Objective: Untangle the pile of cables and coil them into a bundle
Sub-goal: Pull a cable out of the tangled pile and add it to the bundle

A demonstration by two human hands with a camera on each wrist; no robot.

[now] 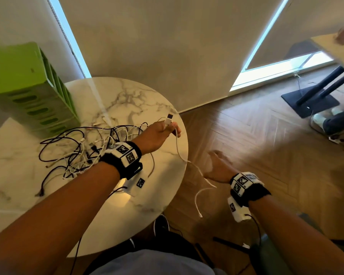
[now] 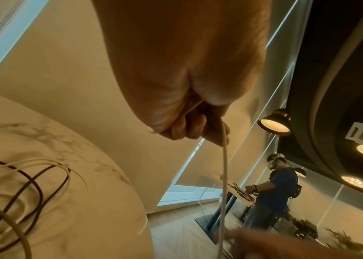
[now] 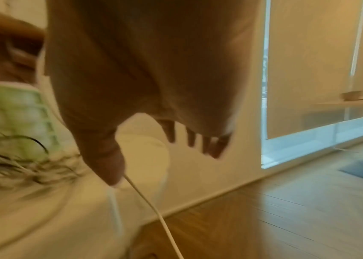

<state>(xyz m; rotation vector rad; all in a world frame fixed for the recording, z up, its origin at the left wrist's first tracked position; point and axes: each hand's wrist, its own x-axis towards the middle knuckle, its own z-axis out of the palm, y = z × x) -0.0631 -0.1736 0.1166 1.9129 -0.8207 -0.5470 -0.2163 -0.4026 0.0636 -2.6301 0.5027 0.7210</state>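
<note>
My left hand (image 1: 164,130) is raised over the right edge of the round marble table (image 1: 139,100) and grips a white cable (image 1: 178,150) just below its USB plug (image 1: 168,119). The cable hangs off the table edge, passes my right hand (image 1: 216,165) and ends loose above the floor. The right hand is blurred, with its fingers spread and holding nothing. In the right wrist view the white cable (image 3: 151,206) runs by the tip of the thumb (image 3: 107,164). A tangled pile of black and white cables (image 1: 77,149) lies on the table left of my left wrist.
A green slotted plastic crate (image 1: 28,86) stands on the table's far left. Wooden floor (image 1: 266,155) lies to the right. Another person (image 2: 278,189) works at a second table (image 1: 334,48) at the far right. A black shoe (image 1: 161,225) shows under the table edge.
</note>
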